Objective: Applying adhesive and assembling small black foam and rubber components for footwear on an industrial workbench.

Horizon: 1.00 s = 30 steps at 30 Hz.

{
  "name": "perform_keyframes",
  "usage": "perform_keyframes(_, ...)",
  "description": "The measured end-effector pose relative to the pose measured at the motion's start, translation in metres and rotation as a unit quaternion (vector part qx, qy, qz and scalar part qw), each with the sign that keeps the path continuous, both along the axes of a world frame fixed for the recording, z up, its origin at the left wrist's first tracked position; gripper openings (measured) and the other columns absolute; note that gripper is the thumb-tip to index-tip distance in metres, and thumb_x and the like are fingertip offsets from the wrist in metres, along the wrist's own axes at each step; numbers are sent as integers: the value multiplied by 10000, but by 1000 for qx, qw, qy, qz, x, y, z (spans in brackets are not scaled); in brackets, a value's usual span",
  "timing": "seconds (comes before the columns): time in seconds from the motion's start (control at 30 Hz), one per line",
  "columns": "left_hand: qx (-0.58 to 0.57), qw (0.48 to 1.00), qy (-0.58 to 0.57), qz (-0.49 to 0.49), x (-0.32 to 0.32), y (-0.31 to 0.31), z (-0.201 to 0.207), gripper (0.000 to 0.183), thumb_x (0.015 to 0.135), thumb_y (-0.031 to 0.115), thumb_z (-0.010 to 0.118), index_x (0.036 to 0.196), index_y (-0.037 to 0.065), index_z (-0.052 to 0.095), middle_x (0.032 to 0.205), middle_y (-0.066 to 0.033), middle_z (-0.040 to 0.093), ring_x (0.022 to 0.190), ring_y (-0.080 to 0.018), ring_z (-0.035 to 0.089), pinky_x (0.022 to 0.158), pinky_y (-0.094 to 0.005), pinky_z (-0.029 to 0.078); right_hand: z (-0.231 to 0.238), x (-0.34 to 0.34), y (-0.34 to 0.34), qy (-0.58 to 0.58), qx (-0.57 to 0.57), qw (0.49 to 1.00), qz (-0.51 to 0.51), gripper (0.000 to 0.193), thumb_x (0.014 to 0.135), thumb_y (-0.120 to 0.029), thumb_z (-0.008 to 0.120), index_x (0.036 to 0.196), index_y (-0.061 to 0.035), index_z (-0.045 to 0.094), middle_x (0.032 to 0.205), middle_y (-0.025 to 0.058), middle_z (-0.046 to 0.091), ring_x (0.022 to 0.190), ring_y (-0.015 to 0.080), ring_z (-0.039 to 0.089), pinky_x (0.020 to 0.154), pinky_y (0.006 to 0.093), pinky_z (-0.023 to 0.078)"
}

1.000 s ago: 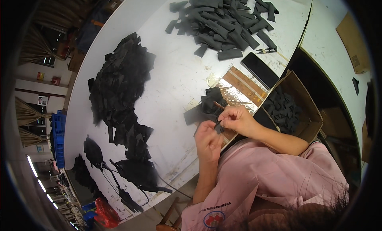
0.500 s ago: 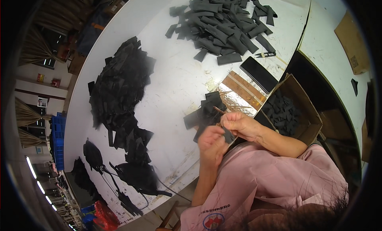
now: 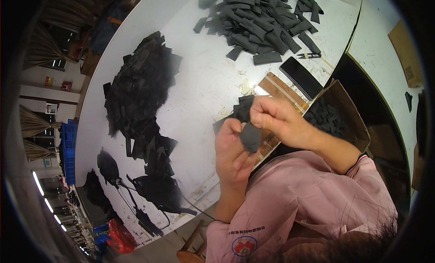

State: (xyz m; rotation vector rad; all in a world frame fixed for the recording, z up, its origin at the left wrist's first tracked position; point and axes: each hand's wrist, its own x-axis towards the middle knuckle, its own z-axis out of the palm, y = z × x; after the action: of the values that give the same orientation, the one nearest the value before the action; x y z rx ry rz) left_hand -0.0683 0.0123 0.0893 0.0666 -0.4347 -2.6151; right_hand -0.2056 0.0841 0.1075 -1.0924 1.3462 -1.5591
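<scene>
A small dark grey fabric piece (image 3: pixel 250 138) is held up between my two hands over the near table edge. My left hand (image 3: pixel 232 149) is closed on its left side, thumb and fingertip pinching near its top. Against the upper edge of the same piece, my right hand (image 3: pixel 275 117) has its thumb and fingers pressed together. Whether a thin tool is inside the right grip is hidden. Just behind the hands lie several flat dark fabric pieces (image 3: pixel 244 104), partly covered by them.
A tall heap of black fabric pieces (image 3: pixel 138 86) lies left; folded dark strips (image 3: pixel 260 25) are piled far back. A phone (image 3: pixel 301 77), thread snips (image 3: pixel 309 56) and a brown board (image 3: pixel 283 91) lie right, beside a carton (image 3: pixel 346 104) of small dark pieces. Black pouches with cords (image 3: pixel 156 190) lie near left.
Both hands have come up, and the right one has turned. The grey piece now shows plainly between them. A thin brown stick seen at my right fingers earlier no longer shows.
</scene>
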Motion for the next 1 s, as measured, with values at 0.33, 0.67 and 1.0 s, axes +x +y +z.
perform_keyframes(0.33, 210, 975, -36, -69, -18, -25, -82, 254, 876, 87, 372, 1104, 4, 447, 852, -105, 583, 364, -48, 325, 345, -193, 267, -85, -31, -17, -278, 150, 940, 132, 265, 828, -305, 553, 680, -95, 487, 587, -36, 428, 498, 40, 351, 439, 151, 248)
perform_keyframes(0.67, -553, 751, -279, 230, -23, -13, -32, 112, 777, -25, 539, 884, -32, 575, 970, -113, 574, 903, -176, 524, 787, -264, 415, -60, -31, -14, 116, -14, 993, -20, 305, 795, -313, 565, 725, -22, 501, 630, 23, 468, 550, 132, 446, 487, 263, 362)
perform_keyframes(1.0, -377, 862, -251, 229, -26, -1, -48, 119, 799, -48, 490, 901, -56, 552, 967, -97, 556, 835, -150, 542, 811, -271, 410, -67, -34, -8, 445, -36, 894, 28, 296, 771, -272, 575, 633, -20, 503, 591, 139, 509, 566, 304, 525, 502, 383, 400)
